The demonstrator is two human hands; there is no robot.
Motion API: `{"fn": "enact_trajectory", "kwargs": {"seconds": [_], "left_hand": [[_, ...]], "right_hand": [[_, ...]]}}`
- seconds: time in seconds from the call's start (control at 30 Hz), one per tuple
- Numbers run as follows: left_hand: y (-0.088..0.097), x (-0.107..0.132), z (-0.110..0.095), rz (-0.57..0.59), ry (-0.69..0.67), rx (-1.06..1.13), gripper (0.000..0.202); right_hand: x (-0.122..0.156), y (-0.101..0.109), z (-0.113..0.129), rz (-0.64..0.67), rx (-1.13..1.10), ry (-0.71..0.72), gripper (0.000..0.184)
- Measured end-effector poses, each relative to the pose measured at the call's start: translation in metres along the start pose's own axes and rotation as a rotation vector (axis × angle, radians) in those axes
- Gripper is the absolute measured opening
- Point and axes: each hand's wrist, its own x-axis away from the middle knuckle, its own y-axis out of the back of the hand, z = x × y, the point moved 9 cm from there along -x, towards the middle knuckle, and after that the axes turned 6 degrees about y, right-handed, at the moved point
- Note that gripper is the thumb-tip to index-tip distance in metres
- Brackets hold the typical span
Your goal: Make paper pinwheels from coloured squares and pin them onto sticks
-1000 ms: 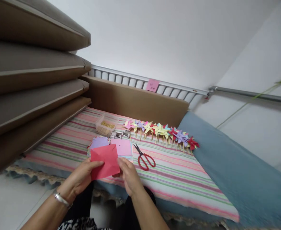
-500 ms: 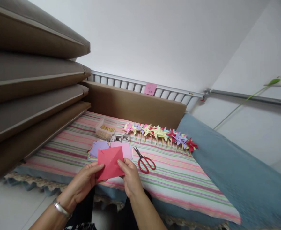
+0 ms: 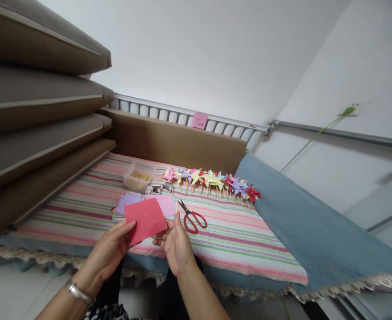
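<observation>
A red square of paper (image 3: 145, 219) is held flat in front of me, above the near edge of a striped cloth (image 3: 236, 240). My left hand (image 3: 111, 253) pinches its lower left side, thumb on top. My right hand (image 3: 175, 242) pinches its lower right edge. Just behind the red sheet lie a pink paper (image 3: 166, 204) and a purple paper (image 3: 127, 199) on a small stack. Red-handled scissors (image 3: 189, 217) rest on the cloth right of my right hand.
A row of several coloured paper pinwheels (image 3: 212, 180) lies across the back of the cloth. A clear box of sticks (image 3: 138, 175) and small metal pieces (image 3: 159, 189) sit behind the papers. Brown cushions (image 3: 38, 115) are stacked at left; a blue cover (image 3: 302, 235) lies at right.
The red paper has gone from folded or creased to spread flat between both hands. My view has swung a little to the right and down.
</observation>
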Motion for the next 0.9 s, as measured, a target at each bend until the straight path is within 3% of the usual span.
{"fn": "enact_trajectory", "kwargs": {"seconds": [0.13,0.3,0.47,0.57,0.63,0.73,0.8,0.9], "left_hand": [[-0.002,0.002,0.000,0.040,-0.010,-0.004,0.012],[-0.003,0.004,-0.003,0.077,-0.013,-0.013,0.015],[-0.005,0.001,-0.001,0.115,-0.004,-0.006,0.022],[0.005,-0.001,0.000,0.030,-0.021,-0.004,0.028],[0.011,-0.001,0.006,-0.016,0.033,0.060,0.025],[-0.001,0.005,0.018,0.108,0.175,0.227,0.030],[-0.014,0.012,0.017,0.208,0.191,0.317,0.036],[-0.018,0.017,0.008,0.198,0.089,0.380,0.032]], "right_hand": [[0.002,0.002,0.003,-0.012,-0.002,0.013,0.067],[-0.002,0.002,0.004,-0.009,0.170,0.092,0.038],[-0.013,-0.001,0.007,0.004,0.355,0.201,0.023],[-0.017,0.000,0.025,-0.028,0.465,0.326,0.014],[-0.013,-0.003,0.044,-0.020,0.609,0.479,0.007],[0.009,-0.033,0.065,0.184,1.095,0.890,0.016],[0.026,-0.052,0.058,0.350,1.393,1.132,0.026],[0.036,-0.059,0.049,0.436,1.530,1.248,0.029]]}}
